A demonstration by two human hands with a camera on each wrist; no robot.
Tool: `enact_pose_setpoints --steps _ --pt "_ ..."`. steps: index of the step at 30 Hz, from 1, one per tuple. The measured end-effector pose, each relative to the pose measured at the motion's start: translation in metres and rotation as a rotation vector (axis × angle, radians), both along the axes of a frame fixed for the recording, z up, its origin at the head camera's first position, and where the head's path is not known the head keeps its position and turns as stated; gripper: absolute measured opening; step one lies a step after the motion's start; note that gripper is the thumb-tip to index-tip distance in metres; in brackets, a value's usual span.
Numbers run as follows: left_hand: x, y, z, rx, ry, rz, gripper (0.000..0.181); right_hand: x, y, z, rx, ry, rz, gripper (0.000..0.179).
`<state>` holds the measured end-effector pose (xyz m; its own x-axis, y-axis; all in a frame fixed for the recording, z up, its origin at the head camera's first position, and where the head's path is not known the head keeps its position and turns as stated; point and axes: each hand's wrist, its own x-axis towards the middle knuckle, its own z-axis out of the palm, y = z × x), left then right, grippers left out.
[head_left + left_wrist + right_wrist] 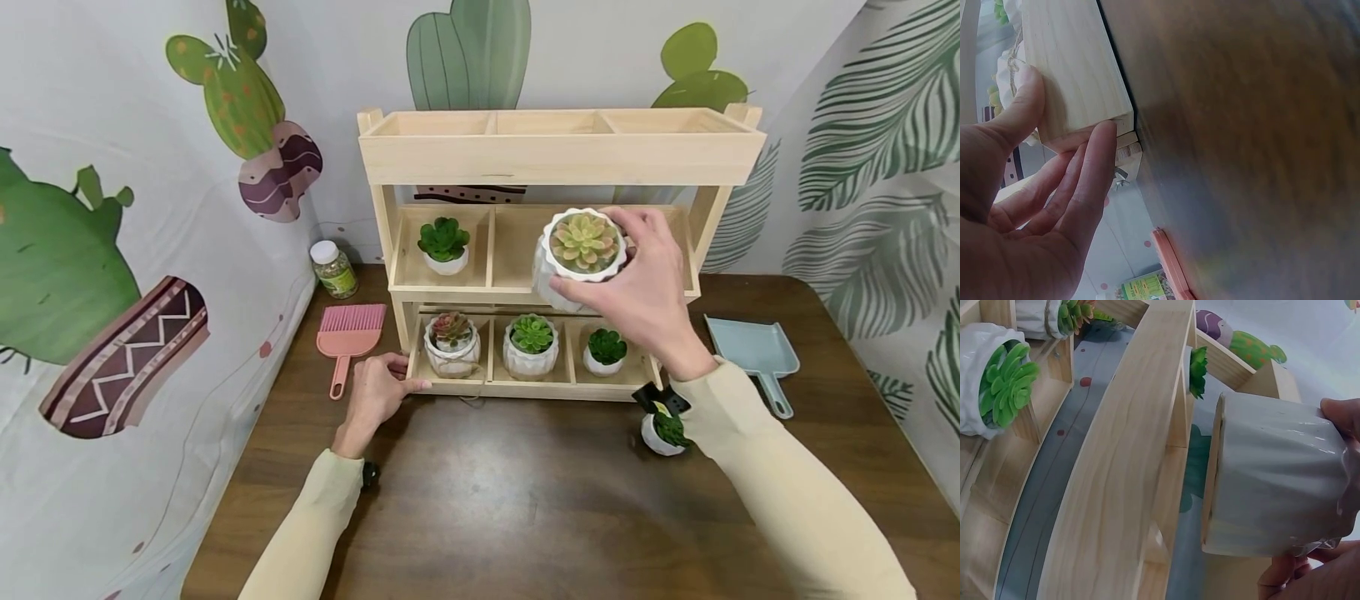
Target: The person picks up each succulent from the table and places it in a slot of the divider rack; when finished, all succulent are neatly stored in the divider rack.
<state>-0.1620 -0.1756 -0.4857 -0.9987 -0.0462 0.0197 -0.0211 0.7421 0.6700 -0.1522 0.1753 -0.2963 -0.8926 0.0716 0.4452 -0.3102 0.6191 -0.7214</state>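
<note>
My right hand (647,279) grips a white ceramic pot with a yellow-green, pink-tipped succulent (584,243). It is held in the air before the middle tier of a wooden plant shelf (562,160). In the right wrist view the white pot (1279,478) appears on its side, apart from the shelf board, with fingers around its rim. At the shelf's lower left corner, my left hand (377,387) holds the bottom tray, thumb over the front board (1079,69) and fingers against its end. A small green plant (444,243) stands in the middle tier's left compartment.
The bottom tray holds a reddish succulent (452,342), a bright green succulent (531,343) and a dark green plant (604,350). Another potted plant (664,432) is beneath my right wrist. A pink brush (349,337), lidded jar (334,269) and blue dustpan (756,348) flank the shelf.
</note>
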Motion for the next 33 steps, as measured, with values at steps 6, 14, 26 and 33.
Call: enact_pose_setpoints --steps 6,14,26,33 --pt "0.000 0.000 -0.001 0.002 0.006 0.000 0.044 -0.017 -0.011 0.001 0.003 -0.003 0.015 0.082" --pt "0.000 -0.001 -0.001 -0.003 0.010 0.003 0.042 -0.038 -0.022 -0.002 -0.009 -0.039 0.007 0.089" --pt "0.000 -0.001 -0.002 -0.009 0.026 -0.009 0.040 -0.067 -0.024 -0.017 -0.013 -0.083 0.049 0.093" --pt "-0.001 -0.002 -0.003 -0.010 0.027 -0.006 0.040 -0.077 -0.022 -0.024 0.045 -0.089 0.057 0.096"
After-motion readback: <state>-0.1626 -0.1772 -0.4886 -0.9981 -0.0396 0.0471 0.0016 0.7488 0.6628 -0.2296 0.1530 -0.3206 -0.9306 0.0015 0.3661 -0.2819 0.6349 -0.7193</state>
